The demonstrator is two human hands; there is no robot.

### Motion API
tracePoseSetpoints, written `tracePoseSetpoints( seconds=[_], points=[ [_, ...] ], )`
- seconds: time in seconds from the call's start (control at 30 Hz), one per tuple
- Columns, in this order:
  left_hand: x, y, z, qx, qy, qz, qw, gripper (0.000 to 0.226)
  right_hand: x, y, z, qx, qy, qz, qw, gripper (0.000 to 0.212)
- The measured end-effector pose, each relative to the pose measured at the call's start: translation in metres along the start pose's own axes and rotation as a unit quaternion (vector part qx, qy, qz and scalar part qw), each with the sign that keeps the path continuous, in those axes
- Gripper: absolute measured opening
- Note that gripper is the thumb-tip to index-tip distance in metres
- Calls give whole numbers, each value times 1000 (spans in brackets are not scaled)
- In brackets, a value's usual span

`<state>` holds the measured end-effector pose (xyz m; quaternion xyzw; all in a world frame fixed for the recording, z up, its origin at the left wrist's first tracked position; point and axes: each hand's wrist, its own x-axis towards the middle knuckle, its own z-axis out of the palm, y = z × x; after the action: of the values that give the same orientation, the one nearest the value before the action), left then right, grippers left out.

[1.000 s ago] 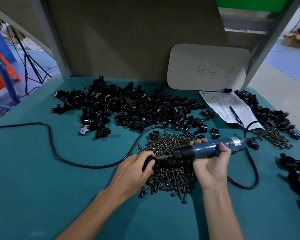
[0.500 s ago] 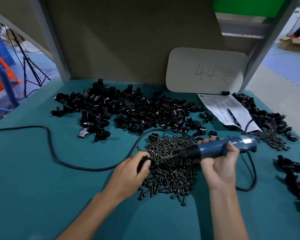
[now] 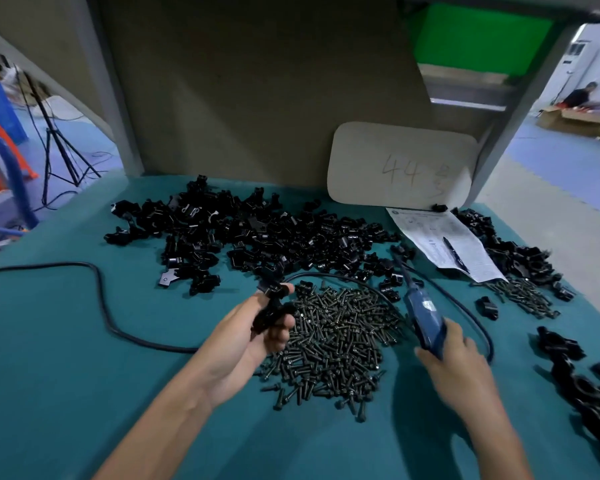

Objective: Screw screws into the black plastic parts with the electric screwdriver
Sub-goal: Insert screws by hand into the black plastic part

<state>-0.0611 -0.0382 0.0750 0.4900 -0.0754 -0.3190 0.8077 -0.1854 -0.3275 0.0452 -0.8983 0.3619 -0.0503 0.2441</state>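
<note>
black plastic part (image 3: 272, 308) pinched in left hand (image 3: 248, 336), electric screwdriver (image 3: 425, 318) gripped in right hand (image 3: 456, 358)

The left hand (image 3: 253, 337) is up off the screw pile (image 3: 336, 341), palm raised, holding a black plastic part (image 3: 272, 308). The right hand (image 3: 454, 358) has swung the electric screwdriver (image 3: 425, 315) aside — clear of the part

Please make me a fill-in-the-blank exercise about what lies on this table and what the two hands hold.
1. The left hand holds a black plastic ____.
2. The right hand grips the blue electric ____.
3. The pen lies on a sheet of ____.
4. Between the hands lies a heap of ____.
Missing words: part; screwdriver; paper; screws.
</note>
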Motion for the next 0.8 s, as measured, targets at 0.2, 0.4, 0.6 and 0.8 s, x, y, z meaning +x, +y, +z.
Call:
tracePoseSetpoints(
  seconds=[0.2,0.4,0.6,0.8],
  points=[
    [-15,8,7,355,18,83,931,26,-24,-36,-16,-29,24,-95,995,67],
    [-25,7,23,521,-39,91,848,49,-73,-111,-15,307,-181,-298,886,41],
    [-31,15,30,473,-21,69,878,64,-83,-115,-1,468,-216,-218,829,33],
    [-35,19,29,556,-30,135,819,74,-88,-117,3,552,-228,-123,793,22]
  ],
)
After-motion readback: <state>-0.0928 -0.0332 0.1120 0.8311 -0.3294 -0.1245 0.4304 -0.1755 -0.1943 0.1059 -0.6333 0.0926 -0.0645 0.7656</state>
